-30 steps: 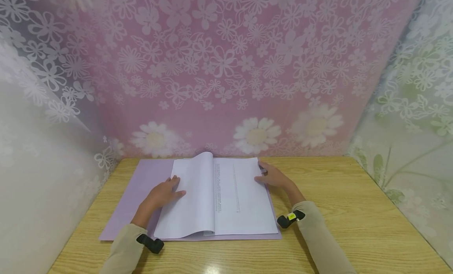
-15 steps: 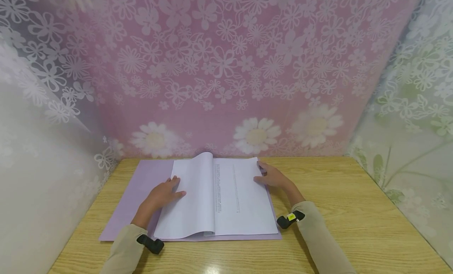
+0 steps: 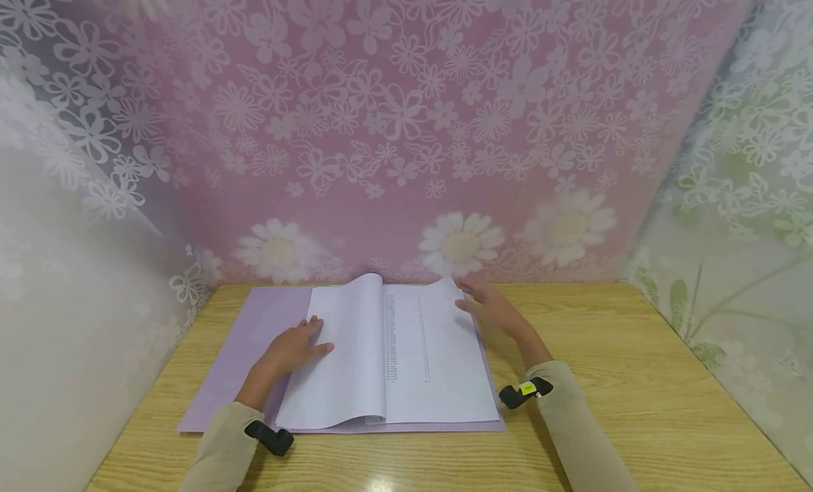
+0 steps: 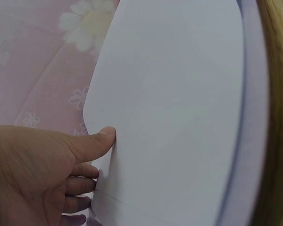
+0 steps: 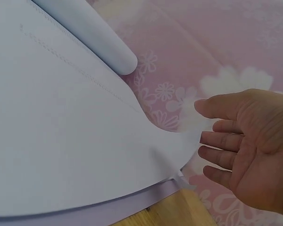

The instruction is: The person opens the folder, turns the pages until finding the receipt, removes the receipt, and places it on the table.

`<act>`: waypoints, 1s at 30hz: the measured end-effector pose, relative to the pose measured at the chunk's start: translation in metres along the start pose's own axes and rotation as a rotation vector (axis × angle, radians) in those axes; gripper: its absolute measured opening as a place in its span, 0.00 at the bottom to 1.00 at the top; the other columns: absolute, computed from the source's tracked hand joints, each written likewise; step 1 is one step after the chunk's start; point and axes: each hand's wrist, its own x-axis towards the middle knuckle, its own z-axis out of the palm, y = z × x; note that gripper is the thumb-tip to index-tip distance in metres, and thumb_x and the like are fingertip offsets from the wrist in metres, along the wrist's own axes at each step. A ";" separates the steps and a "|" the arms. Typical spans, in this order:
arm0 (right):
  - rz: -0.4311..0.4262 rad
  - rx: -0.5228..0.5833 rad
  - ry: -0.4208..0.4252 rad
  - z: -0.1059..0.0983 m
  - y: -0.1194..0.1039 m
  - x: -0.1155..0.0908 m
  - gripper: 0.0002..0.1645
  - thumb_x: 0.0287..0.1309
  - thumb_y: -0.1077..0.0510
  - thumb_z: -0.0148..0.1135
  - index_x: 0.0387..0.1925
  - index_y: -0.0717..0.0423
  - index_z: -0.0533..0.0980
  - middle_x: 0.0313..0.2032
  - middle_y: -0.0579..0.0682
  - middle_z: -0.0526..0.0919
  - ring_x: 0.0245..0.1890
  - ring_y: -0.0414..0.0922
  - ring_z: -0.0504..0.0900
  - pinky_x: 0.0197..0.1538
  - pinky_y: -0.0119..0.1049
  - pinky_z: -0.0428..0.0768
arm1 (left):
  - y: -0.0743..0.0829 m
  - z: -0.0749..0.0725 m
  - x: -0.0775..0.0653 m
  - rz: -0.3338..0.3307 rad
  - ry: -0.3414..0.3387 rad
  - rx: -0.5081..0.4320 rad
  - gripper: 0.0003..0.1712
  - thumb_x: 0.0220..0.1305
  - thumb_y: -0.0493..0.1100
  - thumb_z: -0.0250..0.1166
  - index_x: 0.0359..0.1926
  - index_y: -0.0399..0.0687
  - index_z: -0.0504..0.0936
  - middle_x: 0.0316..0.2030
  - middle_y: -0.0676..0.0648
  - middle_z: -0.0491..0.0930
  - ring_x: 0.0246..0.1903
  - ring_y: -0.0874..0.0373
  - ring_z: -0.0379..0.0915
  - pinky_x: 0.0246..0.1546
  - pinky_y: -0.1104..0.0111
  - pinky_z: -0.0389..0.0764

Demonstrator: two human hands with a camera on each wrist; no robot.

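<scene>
A purple folder (image 3: 267, 315) lies spread on the table, with a stack of white sheets inside. On its left half, turned sheets (image 3: 343, 379) bulge up in a rounded fold near the middle. My left hand (image 3: 288, 347) rests on their outer edge, thumb (image 4: 101, 141) over the paper and fingers spread. To the right lies a printed page (image 3: 444, 365) with two narrow columns of small text. Its far right corner curls up beside my right hand (image 3: 495, 312), whose thumb and fingers stand apart. In the right wrist view the fingertips (image 5: 207, 139) meet the raised paper edge.
The wooden table (image 3: 610, 358) reaches back to a pink flowered wall covering (image 3: 381, 224). Pale flowered panels stand at left and right. A dark camera mount (image 3: 526, 392) sits on each wrist over a beige sleeve (image 3: 581, 435).
My right hand has shifted slightly away from me and up, and the page's far right corner, flat before, now curls upward. My left hand stays where it was.
</scene>
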 end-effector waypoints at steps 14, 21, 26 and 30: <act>0.012 0.166 -0.010 -0.006 -0.007 -0.004 0.36 0.76 0.52 0.55 0.78 0.59 0.59 0.74 0.65 0.65 0.71 0.64 0.69 0.68 0.57 0.75 | 0.002 -0.002 -0.001 -0.001 -0.009 0.005 0.45 0.71 0.58 0.63 0.76 0.34 0.61 0.76 0.31 0.57 0.75 0.30 0.52 0.72 0.38 0.61; 0.010 0.248 -0.066 -0.012 -0.009 -0.004 0.29 0.78 0.52 0.51 0.75 0.49 0.65 0.71 0.63 0.71 0.65 0.62 0.78 0.62 0.55 0.81 | 0.001 -0.003 -0.001 0.006 -0.006 0.002 0.45 0.71 0.58 0.63 0.76 0.33 0.61 0.75 0.30 0.57 0.75 0.29 0.52 0.71 0.38 0.62; -0.041 0.241 -0.149 -0.012 -0.011 -0.005 0.37 0.69 0.60 0.63 0.76 0.45 0.64 0.73 0.60 0.69 0.68 0.62 0.74 0.58 0.50 0.84 | 0.002 -0.003 -0.001 0.003 -0.003 -0.010 0.44 0.71 0.57 0.63 0.75 0.33 0.62 0.76 0.30 0.57 0.75 0.30 0.52 0.72 0.38 0.61; -0.077 0.218 -0.262 -0.010 -0.015 -0.005 0.47 0.62 0.61 0.70 0.78 0.39 0.61 0.77 0.54 0.64 0.71 0.62 0.72 0.63 0.48 0.82 | 0.002 -0.003 -0.002 0.007 -0.004 -0.015 0.44 0.71 0.57 0.63 0.75 0.33 0.62 0.76 0.30 0.57 0.76 0.30 0.51 0.72 0.38 0.61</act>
